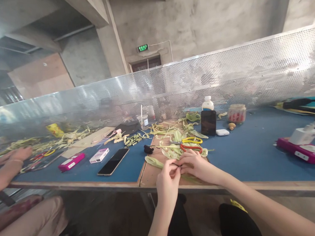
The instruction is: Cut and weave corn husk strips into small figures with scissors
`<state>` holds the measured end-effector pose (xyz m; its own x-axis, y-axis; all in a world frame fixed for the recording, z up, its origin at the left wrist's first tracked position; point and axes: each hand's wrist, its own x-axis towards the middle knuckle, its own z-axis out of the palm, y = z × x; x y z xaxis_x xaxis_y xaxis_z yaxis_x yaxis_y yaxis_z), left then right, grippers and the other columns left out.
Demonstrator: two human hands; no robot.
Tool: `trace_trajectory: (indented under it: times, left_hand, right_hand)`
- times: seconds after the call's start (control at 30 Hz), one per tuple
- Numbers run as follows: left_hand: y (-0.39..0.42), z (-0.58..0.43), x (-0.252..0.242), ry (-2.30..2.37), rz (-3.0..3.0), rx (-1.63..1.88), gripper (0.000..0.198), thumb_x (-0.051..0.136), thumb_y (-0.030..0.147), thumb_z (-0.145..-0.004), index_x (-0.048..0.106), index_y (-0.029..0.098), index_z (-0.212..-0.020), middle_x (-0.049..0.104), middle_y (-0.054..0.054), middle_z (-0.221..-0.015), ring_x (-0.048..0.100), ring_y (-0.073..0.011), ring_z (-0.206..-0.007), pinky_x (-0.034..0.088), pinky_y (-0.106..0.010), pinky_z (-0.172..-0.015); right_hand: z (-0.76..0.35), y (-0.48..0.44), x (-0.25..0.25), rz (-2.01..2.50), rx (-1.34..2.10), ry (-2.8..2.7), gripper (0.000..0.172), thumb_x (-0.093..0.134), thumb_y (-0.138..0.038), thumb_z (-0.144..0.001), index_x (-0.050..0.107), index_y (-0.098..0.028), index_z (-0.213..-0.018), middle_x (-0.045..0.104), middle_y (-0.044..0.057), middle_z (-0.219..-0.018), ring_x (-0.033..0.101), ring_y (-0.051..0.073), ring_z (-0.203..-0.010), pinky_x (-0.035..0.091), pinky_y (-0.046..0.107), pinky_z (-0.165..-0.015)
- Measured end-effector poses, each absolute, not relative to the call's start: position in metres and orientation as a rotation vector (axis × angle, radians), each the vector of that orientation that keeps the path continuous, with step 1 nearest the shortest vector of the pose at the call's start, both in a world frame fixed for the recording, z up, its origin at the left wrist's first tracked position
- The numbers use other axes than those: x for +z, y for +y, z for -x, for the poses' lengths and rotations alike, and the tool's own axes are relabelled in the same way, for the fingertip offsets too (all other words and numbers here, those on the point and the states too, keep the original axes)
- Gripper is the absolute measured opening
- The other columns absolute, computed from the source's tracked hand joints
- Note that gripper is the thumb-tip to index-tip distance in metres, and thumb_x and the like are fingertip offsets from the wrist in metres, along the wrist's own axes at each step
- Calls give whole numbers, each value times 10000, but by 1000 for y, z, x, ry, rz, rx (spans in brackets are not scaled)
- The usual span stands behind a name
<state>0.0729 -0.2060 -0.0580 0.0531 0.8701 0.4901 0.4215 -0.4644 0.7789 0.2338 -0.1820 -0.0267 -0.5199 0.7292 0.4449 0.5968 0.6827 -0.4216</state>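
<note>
My left hand and my right hand meet at the table's front edge, fingertips pinched together. A short dark strand, which looks like thread, shows between them; the rest of it is hidden by my fingers. Pale green husk leaves lie under and around the hands. Just beyond my right hand are scissors with an orange handle loop and a yellow one. A small black bundle, perhaps thread, sits to the left of the hands.
Left on the blue mat lie a phone, a small white box and a magenta power strip. A co-worker's hand is farther left. An upright black device, earbud case and jar stand back right.
</note>
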Motion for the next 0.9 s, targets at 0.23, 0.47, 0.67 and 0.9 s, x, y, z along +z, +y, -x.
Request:
trace_trajectory:
  times: [0.23, 0.47, 0.67, 0.9]
  left_hand:
    - [-204, -71, -59, 1334, -1878, 1348, 162, 464, 295, -821, 524, 199, -938, 679, -45, -844, 639, -168, -780, 488, -268, -683]
    - [-205, -72, -61, 1415, -1904, 1344, 221, 425, 312, -844, 484, 215, -1033, 674, -48, -846, 638, -185, -772, 477, -276, -672]
    - [-209, -74, -57, 1361, -1957, 1349, 191, 413, 295, -840, 575, 204, -882, 669, -60, -852, 636, -174, -765, 491, -268, -682]
    - [-207, -73, -61, 1361, -2005, 1369, 163, 512, 196, -747, 620, 185, -868, 670, -53, -831, 634, -166, -749, 511, -273, -706]
  right_hand:
    - [-233, -179, -37, 957, 84, -2271, 135, 527, -261, -838, 647, -227, -786, 616, 21, -849, 488, 191, -921, 279, 447, -930]
    - [-231, -185, -34, 953, 109, -2220, 120, 514, -249, -828, 616, -208, -781, 614, 27, -815, 505, 187, -873, 318, 442, -890]
    - [-232, -186, -33, 960, 118, -2206, 158, 487, -270, -847, 610, -205, -772, 609, 30, -798, 519, 181, -861, 344, 428, -874]
    - [-233, -184, -36, 960, 101, -2203, 123, 502, -248, -840, 601, -204, -782, 612, 21, -812, 523, 173, -856, 333, 434, -897]
